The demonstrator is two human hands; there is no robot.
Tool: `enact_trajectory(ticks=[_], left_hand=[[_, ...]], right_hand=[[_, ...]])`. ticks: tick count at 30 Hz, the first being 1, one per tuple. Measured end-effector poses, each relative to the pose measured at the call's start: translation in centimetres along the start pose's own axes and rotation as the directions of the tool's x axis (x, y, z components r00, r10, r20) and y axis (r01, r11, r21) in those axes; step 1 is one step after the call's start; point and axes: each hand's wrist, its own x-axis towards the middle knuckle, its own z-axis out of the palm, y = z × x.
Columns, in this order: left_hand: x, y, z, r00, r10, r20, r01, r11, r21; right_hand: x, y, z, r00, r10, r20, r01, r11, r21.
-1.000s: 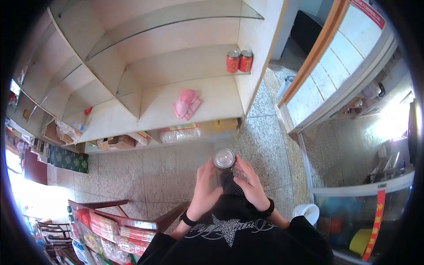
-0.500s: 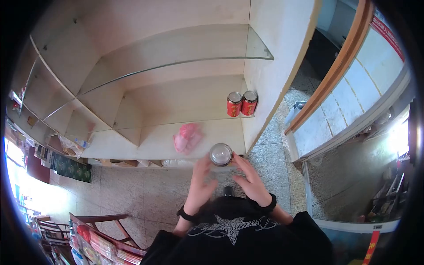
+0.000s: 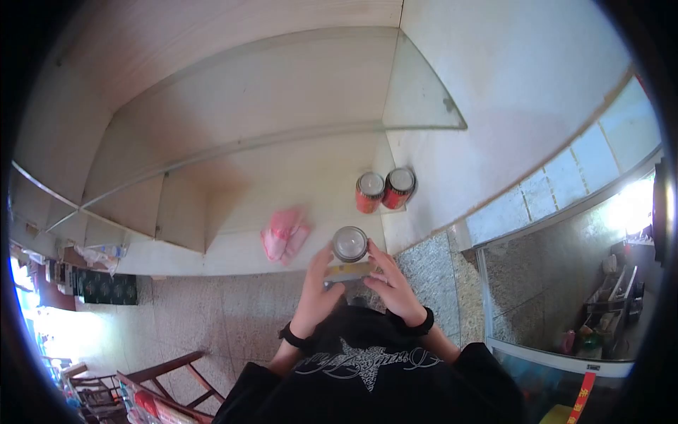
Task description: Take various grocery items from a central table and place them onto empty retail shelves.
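A drink can point(image 3: 350, 244) is between my two hands, its silver lid facing up, at the front edge of the lower shelf. My left hand point(image 3: 319, 293) has its fingertips against the can's left side, thumb apart. My right hand point(image 3: 397, 288) curves along the opposite side, fingertips at the rim. Most of the can's body is hidden below the lid. Further back stand two red cans side by side, a left one point(image 3: 369, 193) and a right one point(image 3: 399, 187), near the side panel. Left of my hands lies a crumpled pink plastic bag point(image 3: 284, 234).
Above the red cans runs a glass shelf point(image 3: 282, 106) with a bare front edge. A white side panel point(image 3: 494, 141) bounds the cabinet on the right. A wooden chair point(image 3: 166, 374) stands at lower left, and a glass-topped case point(image 3: 558, 364) is at lower right.
My view has tilted and come closer to the shelves. The can between my hands has moved forward, nearer the red cans, with both hands beside it.
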Motion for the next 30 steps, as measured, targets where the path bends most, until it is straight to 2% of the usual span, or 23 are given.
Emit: enact_trajectory(ticks=[1,2,6,8,11,15,18,21,23,24,26,28,30], left_hand=[[1.8,1.2,0.5,0.991,-0.135,0.008,0.135,0.986,-0.095],[5.5,1.5,1.5,0.992,-0.129,0.006,0.129,0.987,-0.096],[15.8,2.0,3.2,0.986,-0.165,0.001,0.163,0.976,-0.145],[17.8,1.5,3.6,0.983,-0.182,0.022,0.183,0.965,-0.19],[16.8,-0.4,4.5,0.977,-0.202,0.067,0.213,0.942,-0.258],[13.0,-1.6,4.0,0.984,-0.154,0.087,0.174,0.937,-0.302],[10.8,-1.8,3.2,0.992,-0.11,0.068,0.126,0.941,-0.316],[9.1,-2.8,3.0,0.988,-0.114,0.101,0.146,0.896,-0.419],[9.1,-3.5,3.3,0.987,-0.105,0.125,0.15,0.885,-0.441],[8.4,-3.5,2.9,0.979,-0.127,0.159,0.187,0.875,-0.447],[6.9,-3.0,2.3,0.97,-0.186,0.158,0.239,0.856,-0.458],[7.5,-3.2,4.1,0.978,-0.171,0.119,0.208,0.818,-0.536],[7.8,-3.8,4.6,0.982,-0.176,0.068,0.187,0.859,-0.477]], right_hand=[[1.8,0.1,-1.4,0.991,0.116,0.062,-0.125,0.978,0.166],[4.6,0.6,-3.7,0.975,0.197,0.101,-0.218,0.934,0.284],[12.6,2.5,-9.2,0.99,0.107,0.096,-0.133,0.932,0.337],[14.2,2.7,-10.2,0.99,0.114,0.089,-0.138,0.923,0.358],[13.1,3.9,-10.1,0.99,0.127,0.066,-0.142,0.927,0.346],[10.2,3.8,-7.6,0.987,0.138,0.08,-0.158,0.912,0.38],[8.3,3.1,-5.2,0.995,0.077,0.066,-0.094,0.946,0.309],[6.9,3.5,-3.4,0.997,0.068,0.039,-0.077,0.926,0.369],[6.3,4.7,-2.9,0.998,0.034,-0.053,-0.011,0.924,0.383],[5.7,4.7,-2.0,0.998,0.047,-0.053,-0.021,0.915,0.404],[4.6,4.5,-0.5,0.979,0.175,-0.109,-0.11,0.89,0.444],[4.7,4.6,-2.4,0.987,0.13,-0.099,-0.086,0.928,0.362],[5.1,4.1,-3.7,0.993,0.085,-0.084,-0.059,0.959,0.278]])
